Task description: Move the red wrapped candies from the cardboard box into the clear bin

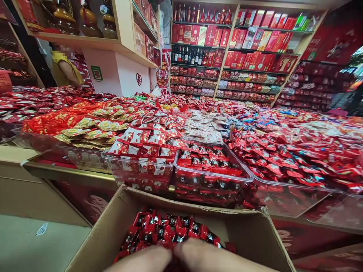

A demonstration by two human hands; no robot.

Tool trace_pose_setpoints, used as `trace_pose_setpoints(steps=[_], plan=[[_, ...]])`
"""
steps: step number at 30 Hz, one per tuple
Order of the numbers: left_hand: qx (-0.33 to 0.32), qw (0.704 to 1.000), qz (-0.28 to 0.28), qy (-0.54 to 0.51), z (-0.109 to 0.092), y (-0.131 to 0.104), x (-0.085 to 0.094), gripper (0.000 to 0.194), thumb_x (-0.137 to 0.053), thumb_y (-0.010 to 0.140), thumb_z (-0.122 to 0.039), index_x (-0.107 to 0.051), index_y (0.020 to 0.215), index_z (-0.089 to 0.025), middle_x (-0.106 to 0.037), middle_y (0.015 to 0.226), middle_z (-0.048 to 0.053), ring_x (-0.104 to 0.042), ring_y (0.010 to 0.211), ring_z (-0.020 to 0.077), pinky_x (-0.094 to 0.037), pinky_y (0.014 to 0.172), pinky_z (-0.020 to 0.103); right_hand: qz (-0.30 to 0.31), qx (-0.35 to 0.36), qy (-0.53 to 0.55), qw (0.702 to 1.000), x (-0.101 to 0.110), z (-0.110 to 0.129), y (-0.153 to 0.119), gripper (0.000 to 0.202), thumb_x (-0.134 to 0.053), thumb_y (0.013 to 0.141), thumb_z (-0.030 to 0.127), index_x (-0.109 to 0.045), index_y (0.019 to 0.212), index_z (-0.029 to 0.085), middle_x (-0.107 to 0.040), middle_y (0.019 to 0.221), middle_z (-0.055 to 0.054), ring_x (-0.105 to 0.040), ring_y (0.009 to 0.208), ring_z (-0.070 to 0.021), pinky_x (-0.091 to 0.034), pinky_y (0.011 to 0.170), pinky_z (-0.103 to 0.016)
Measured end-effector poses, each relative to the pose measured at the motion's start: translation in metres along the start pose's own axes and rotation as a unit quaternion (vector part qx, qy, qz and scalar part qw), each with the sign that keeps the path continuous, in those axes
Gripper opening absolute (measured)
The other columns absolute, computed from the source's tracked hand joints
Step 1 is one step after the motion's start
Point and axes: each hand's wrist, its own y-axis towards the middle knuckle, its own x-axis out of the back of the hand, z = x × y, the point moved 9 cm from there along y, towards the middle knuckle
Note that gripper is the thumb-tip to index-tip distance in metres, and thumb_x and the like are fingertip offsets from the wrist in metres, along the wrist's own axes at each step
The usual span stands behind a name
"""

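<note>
Both my hands reach down into an open cardboard box (249,230) at the bottom of the view. Red and black wrapped candies (167,230) lie heaped inside it. My left hand (155,255) and my right hand (193,249) are side by side at the near part of the heap, touching or almost touching the candies. The fingers of both point down and are hidden, so what they hold does not show. Just beyond the box stands a clear plastic bin (212,177) partly filled with matching red and black candies.
A clear bin (138,162) of red and white packets stands left of it, gold packets (99,128) farther left. A bin (289,189) of red-wrapped sweets is at the right. Shelves (232,45) with bottles and boxes line the back. A person in yellow (65,68) stands at the left.
</note>
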Motion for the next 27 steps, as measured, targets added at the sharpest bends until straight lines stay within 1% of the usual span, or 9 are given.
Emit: trace_pose_setpoints(steps=[3, 7, 9, 11, 13, 16, 19, 24, 27], plan=[[-0.013, 0.998, -0.021, -0.051, -0.014, -0.004, 0.017, 0.016, -0.063, 0.057, -0.022, -0.059, 0.071, -0.017, -0.052, 0.060, -0.005, -0.046, 0.056, 0.0127, -0.032, 0.048, 0.021, -0.122, 0.015, 0.149, 0.981, 0.048, 0.009, -0.025, 0.024, -0.066, 0.057, 0.028, -0.060, 0.078, 0.018, -0.054, 0.061, 0.004, -0.045, 0.051, -0.0094, -0.029, 0.040, -0.018], [-0.106, 0.955, -0.005, -0.279, -0.049, -0.014, 0.029, 0.031, -0.067, 0.061, -0.021, -0.053, 0.088, -0.015, -0.056, 0.075, -0.003, -0.050, 0.070, 0.0121, -0.038, 0.062, 0.021, -0.198, 0.025, 0.376, 0.905, 0.084, 0.010, -0.046, 0.020, -0.064, 0.063, 0.030, -0.053, 0.069, 0.015, -0.049, 0.054, 0.005, -0.042, 0.049, -0.0071, -0.033, 0.046, -0.018], [-0.132, 0.934, -0.006, -0.330, -0.060, -0.017, 0.033, 0.035, -0.067, 0.064, -0.019, -0.052, 0.096, -0.015, -0.058, 0.079, 0.000, -0.052, 0.074, 0.0132, -0.039, 0.066, 0.023, -0.206, 0.021, 0.449, 0.869, 0.091, 0.009, -0.050, 0.025, -0.062, 0.066, 0.037, -0.051, 0.066, 0.014, -0.052, 0.053, 0.003, -0.044, 0.047, -0.0078, -0.036, 0.047, -0.020], [-0.137, 0.930, -0.015, -0.339, -0.064, -0.018, 0.034, 0.031, -0.061, 0.071, -0.019, -0.052, 0.101, -0.014, -0.058, 0.078, 0.002, -0.053, 0.071, 0.0121, -0.039, 0.063, 0.022, -0.203, 0.021, 0.492, 0.846, 0.094, 0.009, -0.051, 0.028, -0.060, 0.068, 0.040, -0.050, 0.066, 0.014, -0.056, 0.053, 0.001, -0.047, 0.046, -0.0083, -0.037, 0.048, -0.022], [-0.139, 0.930, -0.031, -0.339, -0.067, -0.019, 0.036, 0.030, -0.058, 0.074, -0.017, -0.052, 0.104, -0.014, -0.059, 0.076, 0.001, -0.053, 0.067, 0.0108, -0.039, 0.059, 0.021, -0.209, 0.025, 0.523, 0.826, 0.097, 0.009, -0.052, 0.027, -0.061, 0.068, 0.038, -0.051, 0.065, 0.014, -0.058, 0.053, 0.000, -0.049, 0.047, -0.0081, -0.038, 0.049, -0.022], [-0.155, 0.926, -0.060, -0.339, -0.071, -0.020, 0.041, 0.032, -0.057, 0.074, -0.013, -0.051, 0.105, -0.015, -0.061, 0.081, 0.002, -0.054, 0.075, 0.0119, -0.040, 0.065, 0.021, -0.226, 0.034, 0.553, 0.801, 0.099, 0.009, -0.053, 0.024, -0.062, 0.068, 0.035, -0.051, 0.065, 0.014, -0.058, 0.054, 0.000, -0.051, 0.049, -0.0078, -0.038, 0.051, -0.021], [-0.164, 0.924, -0.077, -0.336, -0.071, -0.020, 0.043, 0.033, -0.057, 0.074, -0.011, -0.049, 0.106, -0.015, -0.061, 0.085, 0.002, -0.054, 0.082, 0.0132, -0.040, 0.072, 0.023, -0.234, 0.041, 0.540, 0.807, 0.098, 0.011, -0.052, 0.023, -0.061, 0.069, 0.035, -0.050, 0.067, 0.014, -0.056, 0.056, 0.002, -0.049, 0.051, -0.0078, -0.038, 0.051, -0.021], [-0.159, 0.938, -0.096, -0.292, -0.064, -0.020, 0.044, 0.034, -0.060, 0.071, -0.014, -0.049, 0.103, -0.016, -0.060, 0.080, 0.001, -0.053, 0.074, 0.0126, -0.040, 0.068, 0.024, -0.295, 0.058, 0.392, 0.870, 0.104, 0.018, -0.059, 0.017, -0.054, 0.076, 0.031, -0.052, 0.072, 0.015, -0.048, 0.061, 0.003, -0.039, 0.054, -0.0075, -0.033, 0.050, -0.021], [-0.143, 0.934, -0.159, -0.287, -0.057, -0.024, 0.056, 0.033, -0.063, 0.068, -0.020, -0.051, 0.098, -0.016, -0.059, 0.077, 0.000, -0.052, 0.071, 0.0124, -0.041, 0.067, 0.024, -0.331, 0.067, 0.366, 0.867, 0.114, 0.021, -0.068, 0.012, -0.053, 0.077, 0.027, -0.049, 0.073, 0.016, -0.049, 0.066, 0.002, -0.042, 0.059, -0.0089, -0.036, 0.055, -0.022]])
